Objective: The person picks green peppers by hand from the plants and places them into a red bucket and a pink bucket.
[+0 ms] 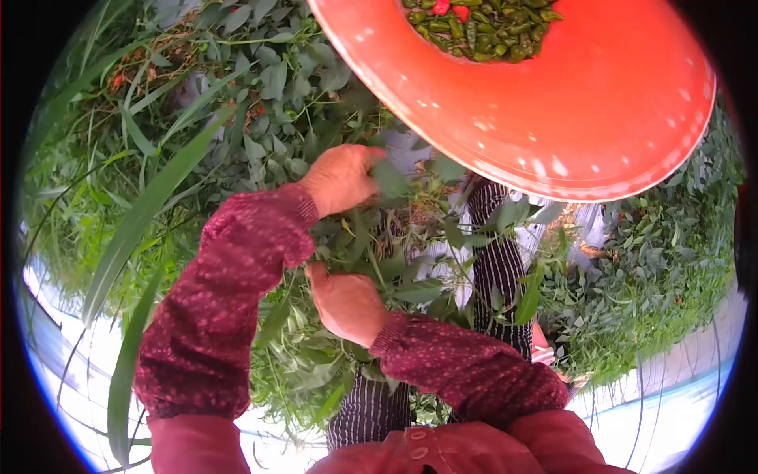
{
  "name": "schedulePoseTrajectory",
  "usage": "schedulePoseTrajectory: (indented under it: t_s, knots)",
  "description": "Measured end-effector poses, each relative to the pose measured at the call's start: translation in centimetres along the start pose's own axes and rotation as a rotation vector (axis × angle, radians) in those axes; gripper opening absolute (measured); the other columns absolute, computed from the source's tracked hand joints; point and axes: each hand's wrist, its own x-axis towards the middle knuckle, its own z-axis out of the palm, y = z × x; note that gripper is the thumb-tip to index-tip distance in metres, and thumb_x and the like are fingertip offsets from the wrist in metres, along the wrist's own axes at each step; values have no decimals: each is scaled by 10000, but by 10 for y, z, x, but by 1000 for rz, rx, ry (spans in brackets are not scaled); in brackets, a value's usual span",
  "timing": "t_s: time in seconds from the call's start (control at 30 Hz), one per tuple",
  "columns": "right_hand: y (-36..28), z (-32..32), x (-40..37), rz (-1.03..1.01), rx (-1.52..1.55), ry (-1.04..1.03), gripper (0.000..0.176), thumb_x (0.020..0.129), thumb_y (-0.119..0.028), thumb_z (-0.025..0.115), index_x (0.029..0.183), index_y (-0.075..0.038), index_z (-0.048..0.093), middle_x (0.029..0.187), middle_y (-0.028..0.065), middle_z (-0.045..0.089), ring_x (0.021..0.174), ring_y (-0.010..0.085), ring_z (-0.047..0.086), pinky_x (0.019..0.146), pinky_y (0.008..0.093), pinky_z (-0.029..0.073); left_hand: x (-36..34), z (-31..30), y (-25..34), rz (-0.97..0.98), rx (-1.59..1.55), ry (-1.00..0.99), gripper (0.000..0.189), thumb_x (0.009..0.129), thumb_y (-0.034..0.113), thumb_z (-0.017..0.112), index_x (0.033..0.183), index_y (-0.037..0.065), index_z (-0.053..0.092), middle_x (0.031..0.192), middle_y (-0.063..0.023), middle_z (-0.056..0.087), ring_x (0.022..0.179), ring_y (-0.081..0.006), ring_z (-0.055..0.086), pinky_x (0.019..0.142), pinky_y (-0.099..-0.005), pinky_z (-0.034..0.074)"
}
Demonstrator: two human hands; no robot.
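My left hand point(339, 180) reaches into the leafy pepper plants point(272, 79), its fingers curled beside a broad leaf point(390, 179) that looks blurred. Whether the fingers grip this leaf or a stem behind it is hard to see. Lower and nearer to my body, my right hand point(347, 306) is closed among the foliage, with its fingertips turned under and hidden. Above and to the right of both hands is a large red basin point(568, 118). Many green peppers point(489, 31) and a couple of red ones point(452, 9) lie in it.
Long grass blades point(150, 213) rise at the left, close to my sleeve. Pale plastic sheeting point(584, 229) shows between the plants. My legs in striped trousers point(497, 268) stand among the stems. More low plants point(663, 261) grow at the right.
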Motion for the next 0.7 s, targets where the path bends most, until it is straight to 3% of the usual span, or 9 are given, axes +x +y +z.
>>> schedulePoseTrajectory:
  t_s: [0.03, 0.1, 0.17, 0.23, 0.3, 0.33, 0.43, 0.57, 0.7]
  knots:
    - [1, 0, 0, -5, 19, -15, 322, 732, -45, 543, 1005, 104, 461, 542, 117, 569, 498, 295, 602, 472, 408, 474, -5, -6, 10, -48, -200, -23, 269, 763, 251, 629, 959, 67, 637, 856, -176, 639, 813, -342, 619, 771, -390, 495]
    - [1, 0, -6, 4, 3, -13, 319, 735, -44, 540, 1005, 103, 456, 550, 124, 571, 506, 296, 604, 478, 420, 475, -20, -17, 29, 10, -184, 8, 299, 786, 301, 630, 901, 25, 635, 796, -187, 639, 761, -317, 629, 748, -390, 497]
    - [3, -5, -5, 23, 8, -54, 302, 747, -44, 533, 1000, 101, 453, 549, 118, 568, 506, 291, 603, 473, 416, 472, -31, -34, 13, -121, -130, 148, 224, 818, 220, 677, 822, 0, 639, 641, -34, 577, 598, -103, 510, 574, -294, 453]
    - [10, -13, -7, 13, 61, -73, 284, 756, -41, 525, 990, 96, 442, 540, 99, 540, 487, 279, 583, 457, 410, 463, -51, -53, -5, -347, -221, 171, 230, 836, 215, 657, 808, -13, 650, 601, 6, 527, 538, -88, 458, 528, -271, 432]
    - [18, -28, -10, 139, 165, -319, 190, 836, -98, 502, 960, 28, 430, 797, 134, 626, 612, 268, 620, 516, 409, 496, -74, -50, -22, -361, -348, 138, 243, 808, 250, 637, 888, 21, 650, 703, -136, 621, 624, -228, 598, 645, -338, 494]
    - [16, -40, -14, 142, 150, -302, 177, 850, -83, 492, 970, 24, 418, 929, 148, 632, 684, 262, 641, 582, 385, 522, -80, -40, -27, -365, -353, 142, 243, 808, 250, 637, 888, 21, 650, 703, -136, 621, 624, -228, 598, 645, -338, 494]
    - [22, -55, -21, 228, 142, -375, 163, 860, -77, 483, 973, 17, 412, 940, 139, 637, 710, 260, 653, 652, 384, 527, -95, -12, -37, -199, -108, 180, 237, 812, 101, 613, 1034, 16, 625, 797, -66, 649, 680, -140, 604, 665, -275, 494]
    - [40, -53, -36, 301, 430, -344, 126, 862, -64, 462, 970, -7, 429, 859, 119, 648, 777, 274, 659, 697, 419, 506, -109, 16, -22, -389, -132, 234, 307, 802, 86, 617, 1105, 62, 576, 892, -117, 668, 769, -216, 656, 714, -302, 509]
    - [48, -61, -46, 257, 232, -321, 150, 829, -17, 468, 979, -20, 451, 830, 120, 648, 802, 290, 653, 711, 413, 486, -121, 43, -11, -485, -1, 230, 339, 798, 129, 647, 1120, 91, 549, 845, -171, 658, 734, -291, 655, 688, -349, 512]
